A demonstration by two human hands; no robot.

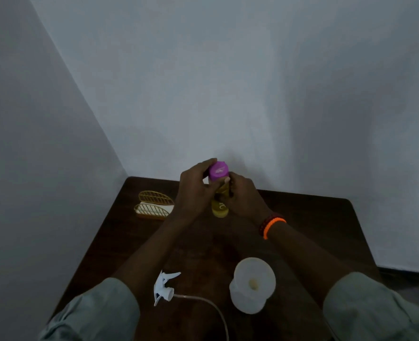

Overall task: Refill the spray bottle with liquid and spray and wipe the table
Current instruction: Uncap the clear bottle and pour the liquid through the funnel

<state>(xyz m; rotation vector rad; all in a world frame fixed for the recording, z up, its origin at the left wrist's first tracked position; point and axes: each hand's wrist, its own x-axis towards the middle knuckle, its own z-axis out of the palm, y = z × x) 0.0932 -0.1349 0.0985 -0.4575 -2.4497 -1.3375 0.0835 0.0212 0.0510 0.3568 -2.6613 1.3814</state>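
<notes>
2 hands: both on 1 yellow bottle standing at the far middle of the table.
Left hand: fingers curled round the purple cap, gripping it.
Right hand: wrapped round the yellow bottle's body, holding it steady; 2 bands, 1 orange and 1 dark, on that wrist.
Step in hand: by my reading, working the purple cap on the refill liquid. I cannot tell whether it is coming off or going back on.
Spray bottle: 1, white, open-topped, nearer the person than the yellow bottle and slightly right of it.
Funnel: 1, white, seated in the spray bottle's neck, a yellowish trace at its throat.
Spray head: 1, white, lying on its side left of the spray bottle, its tube trailing toward the near edge.
Gold leaf-shaped rack: 1, left of the yellow bottle, holding something pale.
Next move: if the cap is coming off, lift and tilt the yellow bottle over the funnel slowly, so nothing spills.
</notes>
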